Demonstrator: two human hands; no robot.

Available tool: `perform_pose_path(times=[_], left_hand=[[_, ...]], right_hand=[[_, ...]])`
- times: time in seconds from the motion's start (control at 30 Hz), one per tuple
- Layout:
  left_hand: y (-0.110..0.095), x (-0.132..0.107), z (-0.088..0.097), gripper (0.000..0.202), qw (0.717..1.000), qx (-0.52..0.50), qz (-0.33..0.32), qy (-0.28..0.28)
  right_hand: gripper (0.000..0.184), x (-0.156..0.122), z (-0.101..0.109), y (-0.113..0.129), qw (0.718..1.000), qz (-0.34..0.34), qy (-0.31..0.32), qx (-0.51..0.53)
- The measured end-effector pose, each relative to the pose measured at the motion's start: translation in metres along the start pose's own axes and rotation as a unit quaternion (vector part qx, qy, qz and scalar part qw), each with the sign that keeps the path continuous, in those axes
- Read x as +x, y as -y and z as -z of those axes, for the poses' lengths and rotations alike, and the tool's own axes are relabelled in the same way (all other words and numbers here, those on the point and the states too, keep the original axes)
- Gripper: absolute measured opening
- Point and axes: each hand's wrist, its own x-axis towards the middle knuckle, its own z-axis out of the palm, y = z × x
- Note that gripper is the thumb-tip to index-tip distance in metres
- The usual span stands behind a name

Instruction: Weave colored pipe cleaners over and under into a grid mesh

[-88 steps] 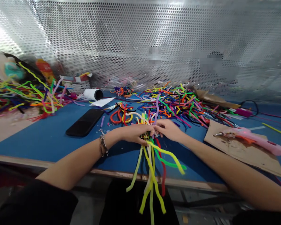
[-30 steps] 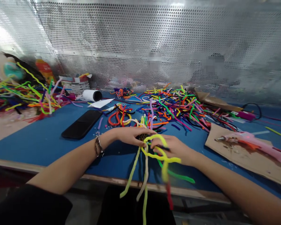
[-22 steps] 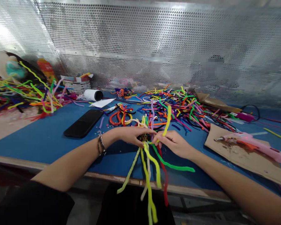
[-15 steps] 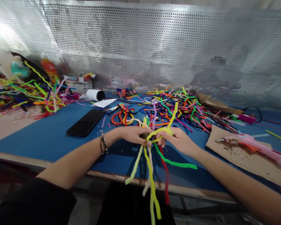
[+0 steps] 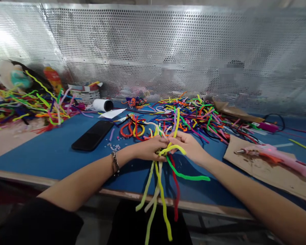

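My left hand (image 5: 150,148) is closed around the middle of a bundle of fuzzy pipe cleaners, its fingers hiding the core. Pale yellow pipe cleaners (image 5: 147,189), a bright yellow one (image 5: 163,197), a red one (image 5: 177,195) and a green one (image 5: 188,176) hang or stick out below it. My right hand (image 5: 190,146) pinches another yellow pipe cleaner (image 5: 177,122) beside the bundle. One end of that piece points up, while a yellow end curves toward the right over the fingers. More ends stick up behind both hands.
A black phone (image 5: 93,135) lies left, near red-handled scissors (image 5: 126,130) and small beads (image 5: 114,147). Loose pipe cleaners (image 5: 199,119) are heaped behind. At right, a pink glue gun (image 5: 280,156) rests on cardboard (image 5: 252,170). A white tube (image 5: 102,105) lies before a perforated metal panel (image 5: 132,44).
My right hand has shifted slightly up and left, closer to my left hand. The yellow pipe cleaner's loop has changed into one upright end and one end bent right.
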Motion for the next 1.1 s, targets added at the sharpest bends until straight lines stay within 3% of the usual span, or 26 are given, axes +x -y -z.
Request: perform_pose_path(times=[0.27, 0.5, 0.63, 0.7, 0.8, 0.87, 0.93, 1.1], left_hand=[[0.000, -0.002, 0.008, 0.013, 0.996, -0.082, 0.001, 0.016], [0.002, 0.000, 0.001, 0.014, 0.999, -0.049, 0.004, -0.023], [0.005, -0.002, 0.003, 0.020, 0.997, -0.057, 0.029, -0.038], [0.005, -0.003, 0.005, 0.025, 0.995, -0.083, 0.040, -0.044], [0.006, -0.003, 0.006, 0.028, 0.992, -0.097, 0.062, -0.046], [0.007, -0.001, 0.005, 0.026, 0.992, -0.086, 0.079, -0.051], [0.009, 0.001, 0.004, 0.023, 0.990, -0.082, 0.093, -0.061], [0.006, 0.001, 0.004, 0.018, 0.983, -0.099, 0.132, -0.083]], right_hand=[[0.027, -0.001, 0.003, -0.004, 1.000, 0.003, 0.004, 0.028], [0.025, -0.001, 0.000, -0.005, 1.000, 0.017, 0.009, 0.012], [0.018, -0.008, 0.001, -0.005, 0.993, 0.097, -0.042, -0.054], [0.018, -0.014, 0.003, -0.003, 0.964, 0.193, -0.059, -0.175], [0.018, -0.022, 0.005, -0.002, 0.857, 0.337, 0.007, -0.390], [0.020, -0.024, 0.006, -0.003, 0.800, 0.359, 0.066, -0.476], [0.023, -0.024, 0.005, -0.005, 0.788, 0.327, 0.099, -0.512], [0.030, -0.025, 0.003, -0.007, 0.799, 0.269, 0.113, -0.526]])
